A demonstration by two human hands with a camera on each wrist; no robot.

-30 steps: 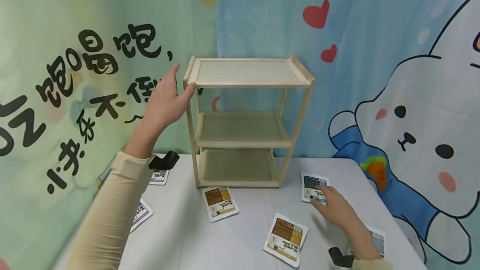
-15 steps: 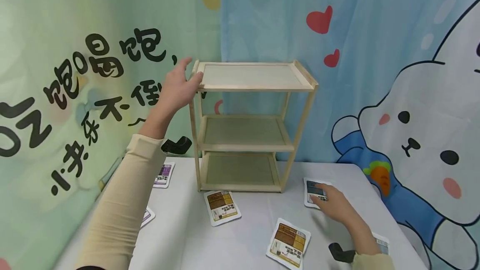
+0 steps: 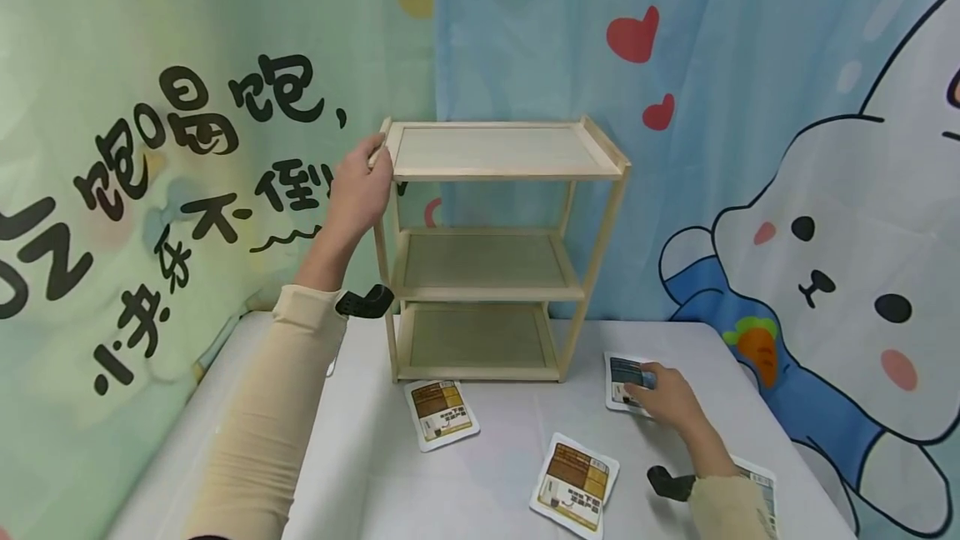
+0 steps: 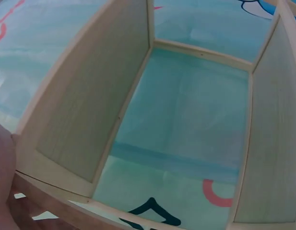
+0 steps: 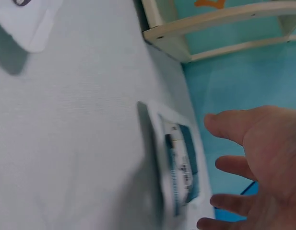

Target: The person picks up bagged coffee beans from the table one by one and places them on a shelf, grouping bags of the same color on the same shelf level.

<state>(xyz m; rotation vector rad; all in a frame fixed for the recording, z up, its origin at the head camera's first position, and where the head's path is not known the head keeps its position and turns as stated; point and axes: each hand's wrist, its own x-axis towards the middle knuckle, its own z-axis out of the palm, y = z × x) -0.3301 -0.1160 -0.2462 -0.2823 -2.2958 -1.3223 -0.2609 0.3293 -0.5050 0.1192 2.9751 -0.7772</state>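
1. While the top tier's left edge is held by the left hand (image 3: 362, 190), the rack (image 3: 495, 148) is stood upright on the desk (image 3: 502, 415); left grip: clamped on the rack, thumb laid at the front corner. Part of the same hand is shown against the frame in the left wrist view.
2. Rack: pale wood, three tiers, pale panels set in frames; placed toward the rear of the desk.
3. Right hand (image 3: 670, 397): held over the front right part of the desk, at the blue pack (image 3: 624, 382). Right grip: fingers apart, nothing clamped. Whether the pack is touched cannot be told.
4. Blue pack: laid on the desk, to the right of the rack and forward of it; partly covered by the right hand in the head view.
5. Brown pack (image 3: 442, 415): laid just before the rack's lower left front.
6. Brown stack (image 3: 573, 486): placed nearer the front; a second white edge is shown beneath the upper pack.
7. Second blue pack (image 3: 759, 482): partly hidden by the right sleeve (image 3: 727, 508).
8. Backdrop (image 3: 517, 40): green at left, blue at right; printed with black characters, red hearts and a rabbit.
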